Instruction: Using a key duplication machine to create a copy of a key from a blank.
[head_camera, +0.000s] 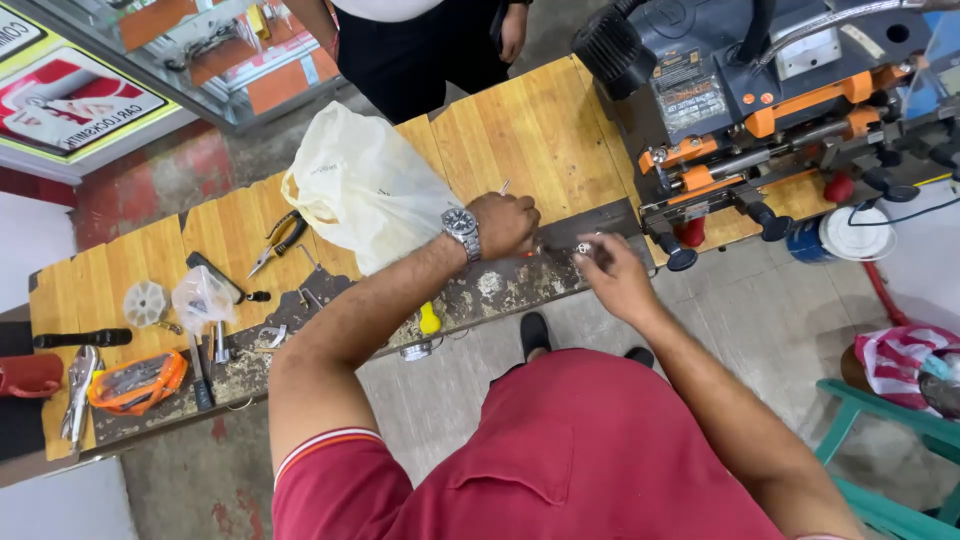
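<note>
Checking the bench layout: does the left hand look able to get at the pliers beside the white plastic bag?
Probably yes. The left hand is just right of the bag; the pliers lie uncovered on its far side, so it must go round.

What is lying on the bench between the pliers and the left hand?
In the head view, a pale plastic bag lies between the pliers and the left hand, which wears a wristwatch.

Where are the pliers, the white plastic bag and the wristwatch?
pliers (277, 240), head view, on the handles.
white plastic bag (365, 185), head view, on its bulging middle.
wristwatch (461, 224), head view, on the dial.
</note>
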